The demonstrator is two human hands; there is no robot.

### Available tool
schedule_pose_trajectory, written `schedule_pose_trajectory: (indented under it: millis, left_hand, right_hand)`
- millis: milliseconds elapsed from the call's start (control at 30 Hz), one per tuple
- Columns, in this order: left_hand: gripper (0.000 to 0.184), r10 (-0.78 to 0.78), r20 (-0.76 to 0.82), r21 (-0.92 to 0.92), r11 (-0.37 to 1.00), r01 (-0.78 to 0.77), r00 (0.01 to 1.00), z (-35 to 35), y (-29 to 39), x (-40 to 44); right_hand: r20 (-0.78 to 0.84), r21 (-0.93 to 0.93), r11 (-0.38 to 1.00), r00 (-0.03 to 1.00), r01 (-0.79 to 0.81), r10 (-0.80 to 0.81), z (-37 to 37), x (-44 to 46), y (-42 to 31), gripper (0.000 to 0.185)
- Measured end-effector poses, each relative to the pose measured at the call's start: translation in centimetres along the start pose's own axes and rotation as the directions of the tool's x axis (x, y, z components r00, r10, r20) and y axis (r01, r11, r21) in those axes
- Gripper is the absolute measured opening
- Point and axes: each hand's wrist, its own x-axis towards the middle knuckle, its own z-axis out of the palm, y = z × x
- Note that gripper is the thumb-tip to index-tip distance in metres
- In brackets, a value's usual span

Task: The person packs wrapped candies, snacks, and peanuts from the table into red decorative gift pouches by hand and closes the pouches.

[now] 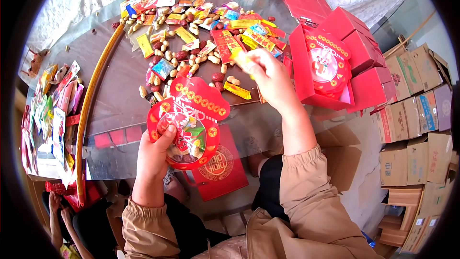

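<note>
My left hand (pixel 154 156) grips a red gift bag (pixel 203 100) with gold coin prints, held upright over the near table edge. Through its clear round window, peanuts and a green wrapper show. My right hand (pixel 272 76) is closed in a pinch on a yellow-wrapped candy (pixel 238 57), above the spread of sweets and to the right of the bag. Below that hand lie a separate yellow candy (pixel 237 91), several red dates (pixel 218 76) and loose peanuts (pixel 213 59). A red packet (pixel 223 45) lies just left of the right hand's fingertips.
An opened red box (pixel 299 67) with similar bags stands at right, beside closed red boxes (pixel 366 50). Cardboard cartons (pixel 407 120) are stacked beyond. A yellow strip (pixel 93 96) crosses the table's left, near packaged snacks (pixel 57 100). Another person's hands (pixel 56 204) show lower left.
</note>
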Motion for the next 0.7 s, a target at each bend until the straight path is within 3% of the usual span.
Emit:
schedule_pose_trajectory:
  millis: [100,167,233,333,433,533,633,700]
  left_hand:
    - [0.026,-0.001,0.023,0.016,1.0,0.0,1.0,0.1,-0.1,-0.1]
    - [0.026,-0.002,0.034,0.025,1.0,0.001,0.999,0.2,0.0,-0.1]
    - [0.025,-0.001,0.039,0.047,0.999,-0.001,0.999,0.2,-0.1,-0.1]
    - [0.023,0.003,0.061,0.086,0.996,-0.008,0.998,-0.1,-0.5,0.0]
    - [0.022,-0.019,0.092,0.103,0.995,0.009,0.996,0.0,-0.6,0.0]
    - [0.021,-0.038,0.094,0.086,0.996,0.03,0.995,0.5,-0.6,0.0]
    - [0.026,-0.026,0.092,0.097,0.995,0.017,0.995,0.1,-0.9,0.4]
    - [0.028,-0.02,0.087,0.104,0.995,0.011,0.996,-0.2,-1.0,0.6]
  right_hand:
    - [0.244,0.233,0.972,0.967,0.019,-0.078,0.3,-0.9,-1.9,0.016]
    - [0.406,0.011,1.0,0.914,-0.028,0.022,-0.1,-1.1,-3.0,0.018]
    - [0.444,0.037,0.997,0.895,-0.067,0.043,0.0,-1.3,-3.5,0.017]
    - [0.477,-0.098,0.971,0.867,0.216,-0.145,-0.3,-1.5,-3.1,0.017]
    - [0.541,-0.034,0.964,0.816,0.262,-0.203,-0.2,-1.5,-2.7,0.014]
    - [0.546,-0.093,0.949,0.812,0.302,-0.205,0.2,-1.5,-3.3,0.013]
    - [0.467,-0.022,0.999,0.884,0.031,-0.017,1.1,-1.9,-3.9,0.015]
    - [0.427,0.04,0.995,0.899,0.091,-0.099,1.6,-2.0,-3.9,0.02]
